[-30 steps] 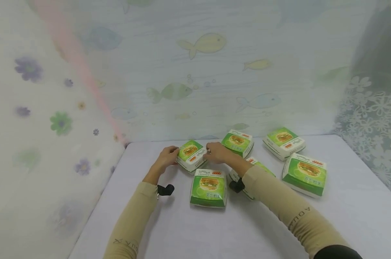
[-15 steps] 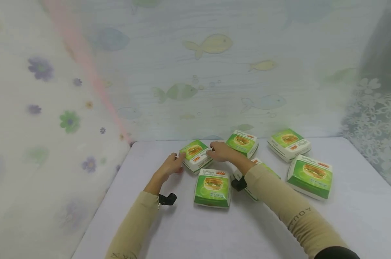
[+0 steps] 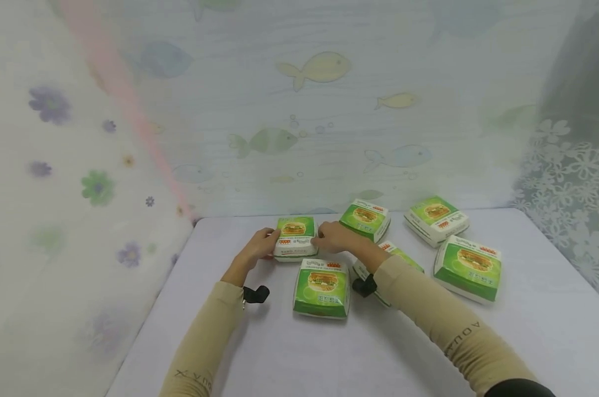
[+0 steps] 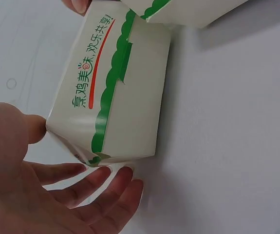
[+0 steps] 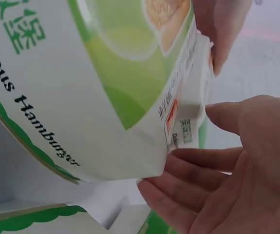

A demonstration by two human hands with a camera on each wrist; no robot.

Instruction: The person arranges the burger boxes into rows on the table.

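In the head view, a green-and-white hamburger box (image 3: pixel 296 234) lies near the back of the table between my two hands. My left hand (image 3: pixel 254 248) pinches its left side; in the left wrist view the thumb (image 4: pixel 36 128) meets one corner of the box (image 4: pixel 135 92) and the fingers lie along its side. On the opposite side my right hand (image 3: pixel 336 237) holds the box's right edge, thumb on top and fingers lower down. Just in front of it sits another hamburger box (image 3: pixel 321 289), its burger picture facing up.
More hamburger boxes stand to the right: one box (image 3: pixel 366 216) behind my right hand, one box (image 3: pixel 398 255) partly hidden by the right forearm, a back box (image 3: pixel 435 220) and a right box (image 3: pixel 468 270). A fish-patterned curtain (image 3: pixel 329 127) hangs behind the white table (image 3: pixel 299 358).
The hamburger box between my hands has turned from slanted to nearly square with the table. My left hand loosened from its side half a second ago and now grips it again.
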